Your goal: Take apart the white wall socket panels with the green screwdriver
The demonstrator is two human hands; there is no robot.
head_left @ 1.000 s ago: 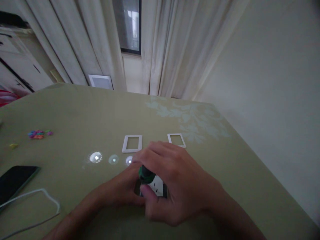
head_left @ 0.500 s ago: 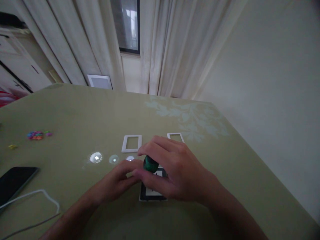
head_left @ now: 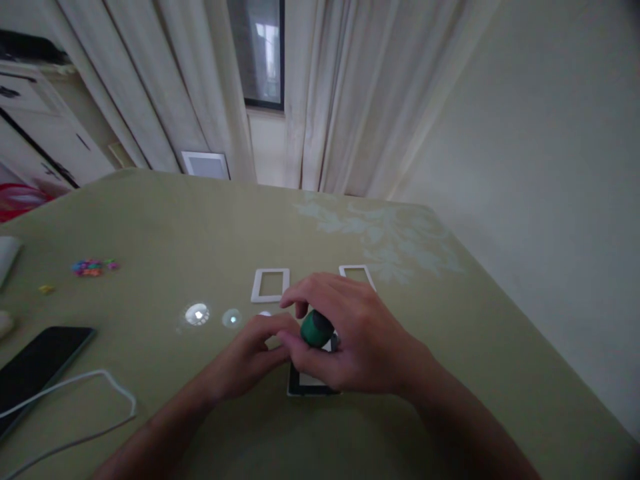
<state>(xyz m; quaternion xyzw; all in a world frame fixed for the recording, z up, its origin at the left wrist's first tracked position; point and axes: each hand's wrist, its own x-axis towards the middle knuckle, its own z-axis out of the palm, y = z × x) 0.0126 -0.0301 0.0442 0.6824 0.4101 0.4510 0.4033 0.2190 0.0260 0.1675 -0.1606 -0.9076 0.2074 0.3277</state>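
Note:
My right hand (head_left: 350, 333) is curled around the green handle of a screwdriver (head_left: 317, 329), its black end tilted up towards me. Below it on the table lies a dark-bordered panel (head_left: 313, 381) with a white middle, like the body of a wall switch or socket. Much of this panel is covered by my right hand. My left hand (head_left: 260, 343) comes in from the left, thumb and index finger closing at the panel's left side, close to the screwdriver. Its fingertips are partly hidden behind my right thumb.
Beyond my hands lie two white rectangular frames, a left frame (head_left: 256, 287) and a right frame (head_left: 371, 277). At left are a black phone (head_left: 45, 360), a white cable (head_left: 75, 381), small coloured pieces (head_left: 93, 267) and a yellow piece (head_left: 46, 289). Curtains (head_left: 370, 100) hang behind the table (head_left: 225, 227).
The whole view has shifted slightly, so more shows at left. The screwdriver handle has turned or tilted, showing more of its black end. Both hands stay in place at the panel.

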